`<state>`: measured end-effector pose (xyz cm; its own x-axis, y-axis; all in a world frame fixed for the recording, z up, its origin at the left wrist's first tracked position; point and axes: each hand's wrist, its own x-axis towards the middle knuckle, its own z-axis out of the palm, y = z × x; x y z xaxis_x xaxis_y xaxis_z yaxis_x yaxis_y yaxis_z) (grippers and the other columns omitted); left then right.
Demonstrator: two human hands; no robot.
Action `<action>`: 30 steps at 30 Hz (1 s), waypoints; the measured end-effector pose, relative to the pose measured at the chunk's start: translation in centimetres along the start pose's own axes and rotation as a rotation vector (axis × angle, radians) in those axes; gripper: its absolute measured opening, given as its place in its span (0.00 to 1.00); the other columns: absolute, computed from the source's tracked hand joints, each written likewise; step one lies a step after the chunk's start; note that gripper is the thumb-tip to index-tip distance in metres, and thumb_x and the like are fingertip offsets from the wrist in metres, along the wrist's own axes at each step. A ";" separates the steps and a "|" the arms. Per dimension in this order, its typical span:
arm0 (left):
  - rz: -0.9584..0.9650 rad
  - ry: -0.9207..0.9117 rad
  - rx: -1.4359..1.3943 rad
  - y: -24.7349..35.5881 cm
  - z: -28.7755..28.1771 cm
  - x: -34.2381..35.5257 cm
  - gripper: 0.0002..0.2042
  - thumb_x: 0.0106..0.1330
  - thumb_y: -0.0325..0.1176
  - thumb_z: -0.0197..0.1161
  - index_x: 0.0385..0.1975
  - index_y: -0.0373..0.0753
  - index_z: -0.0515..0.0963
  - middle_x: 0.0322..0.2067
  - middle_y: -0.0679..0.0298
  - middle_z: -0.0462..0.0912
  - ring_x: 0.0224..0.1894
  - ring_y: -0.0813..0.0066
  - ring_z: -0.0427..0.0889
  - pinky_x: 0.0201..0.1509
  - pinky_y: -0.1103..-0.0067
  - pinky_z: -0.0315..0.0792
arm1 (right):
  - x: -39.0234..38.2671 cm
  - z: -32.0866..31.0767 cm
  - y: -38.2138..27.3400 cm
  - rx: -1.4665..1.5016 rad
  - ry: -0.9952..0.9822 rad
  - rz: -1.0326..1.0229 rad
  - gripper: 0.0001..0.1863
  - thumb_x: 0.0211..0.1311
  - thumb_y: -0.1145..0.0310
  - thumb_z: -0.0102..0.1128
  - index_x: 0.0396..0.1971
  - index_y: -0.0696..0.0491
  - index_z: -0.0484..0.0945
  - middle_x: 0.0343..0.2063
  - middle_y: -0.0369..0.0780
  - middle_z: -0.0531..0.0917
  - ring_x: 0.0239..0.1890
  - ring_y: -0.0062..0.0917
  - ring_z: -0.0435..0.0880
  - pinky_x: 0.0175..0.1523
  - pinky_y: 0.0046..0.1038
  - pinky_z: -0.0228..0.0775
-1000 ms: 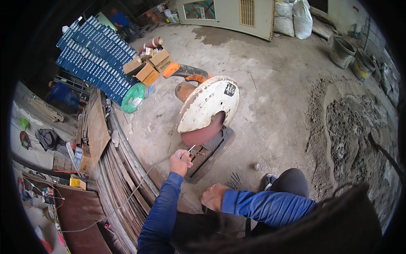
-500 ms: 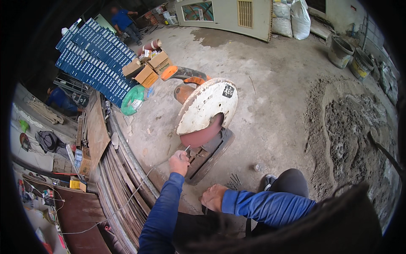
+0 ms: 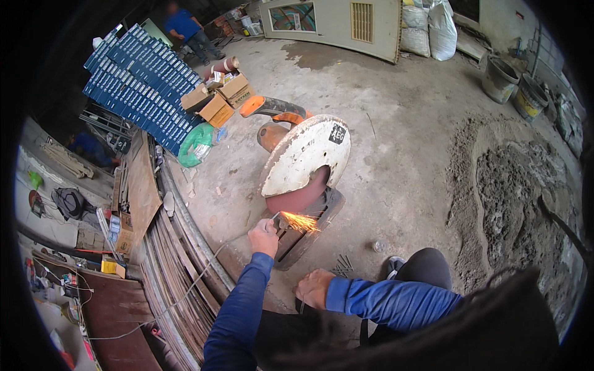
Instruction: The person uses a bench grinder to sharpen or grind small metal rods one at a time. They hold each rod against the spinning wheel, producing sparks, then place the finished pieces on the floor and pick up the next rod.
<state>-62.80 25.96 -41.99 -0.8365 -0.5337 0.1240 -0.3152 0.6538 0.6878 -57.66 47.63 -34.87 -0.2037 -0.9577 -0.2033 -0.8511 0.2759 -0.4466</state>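
The left hand (image 3: 264, 238) has its grip closed around a thin metal rod (image 3: 276, 216), whose tip is at the near edge of the saw's dark red disc (image 3: 301, 196). Orange sparks (image 3: 299, 222) fly from that spot toward the right, over the saw's dark base (image 3: 304, 234). The right hand (image 3: 312, 289) is just to the near right of the base, fingers bent; I cannot tell whether its grip holds anything.

The saw (image 3: 303, 156) stands on the concrete floor (image 3: 402, 154) in the middle of the scene, with a worn white guard over the disc and an orange and black handle (image 3: 275, 109) on the far left side. Several thin rods (image 3: 343, 266) lie in a loose bunch on the floor near the right hand, and a small clear cup (image 3: 378, 246) is a little to their right.

On the left run long pipes (image 3: 185, 272); beyond are open cardboard boxes (image 3: 216, 110) and stacked blue boxes (image 3: 142, 89). A person in a blue top (image 3: 181, 25) stands at the far left. A heap of wet grey mortar (image 3: 520, 191) spreads on the right, with two buckets (image 3: 500, 79) beyond it.
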 end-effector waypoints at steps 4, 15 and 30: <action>0.115 0.033 0.070 -1.2 0.3 0.3 0.11 0.69 0.34 0.58 0.34 0.33 0.81 0.18 0.61 0.80 0.17 0.74 0.81 0.24 0.75 0.73 | 0.0 -0.1 0.1 0.016 0.000 -0.005 0.11 0.54 0.70 0.57 0.36 0.50 0.85 0.37 0.40 0.87 0.43 0.36 0.86 0.45 0.35 0.78; 0.192 0.064 0.183 -1.2 0.0 0.3 0.11 0.69 0.36 0.57 0.32 0.34 0.81 0.17 0.58 0.80 0.18 0.68 0.81 0.27 0.71 0.73 | 0.3 0.8 0.3 -0.011 0.020 0.001 0.11 0.56 0.68 0.53 0.35 0.50 0.84 0.36 0.41 0.86 0.41 0.36 0.86 0.44 0.36 0.78; 0.158 0.055 0.162 0.1 -0.7 -1.0 0.10 0.68 0.36 0.56 0.30 0.38 0.80 0.22 0.54 0.82 0.27 0.49 0.81 0.34 0.61 0.73 | -0.4 1.2 -0.2 0.016 0.078 -0.042 0.11 0.59 0.65 0.49 0.31 0.52 0.82 0.30 0.43 0.85 0.37 0.38 0.86 0.42 0.37 0.79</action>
<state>-61.67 26.18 -41.54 -0.8569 -0.4435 0.2628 -0.2538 0.8066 0.5338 -56.82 48.05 -35.74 -0.2054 -0.9718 -0.1159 -0.8520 0.2358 -0.4674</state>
